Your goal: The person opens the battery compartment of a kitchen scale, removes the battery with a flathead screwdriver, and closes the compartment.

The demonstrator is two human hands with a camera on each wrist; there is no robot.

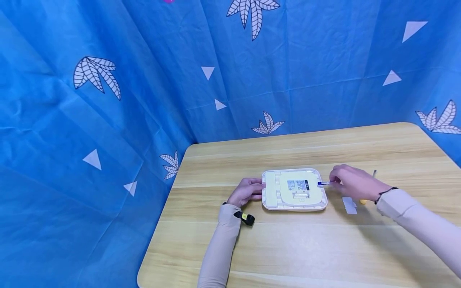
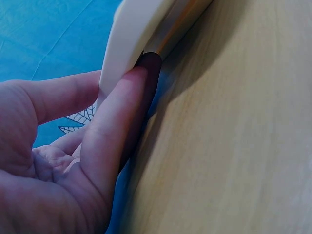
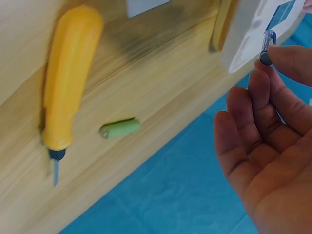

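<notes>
A white, rounded rectangular plastic device (image 1: 271, 190) lies with its labelled back up and its small battery compartment (image 1: 301, 195) uncovered. My left hand (image 1: 246, 191) grips its left edge; in the left wrist view, fingers hold the device's rim (image 2: 127, 44) from both sides, one tucked underneath. Just off the device's right edge, my right hand (image 1: 354, 182) pinches a small blue battery (image 3: 268, 45) between thumb and index finger, while its other fingers are loosely bent. The battery overlaps the device's right rim in the head view.
A pale battery cover (image 1: 349, 205) lies right of the device. Beside it is a yellow-handled screwdriver (image 3: 73, 78), partly hidden by the right hand in the head view. A green battery (image 3: 121, 128) lies near the screwdriver. Blue patterned curtain (image 1: 245, 80) hangs behind the wooden table (image 1: 288, 248).
</notes>
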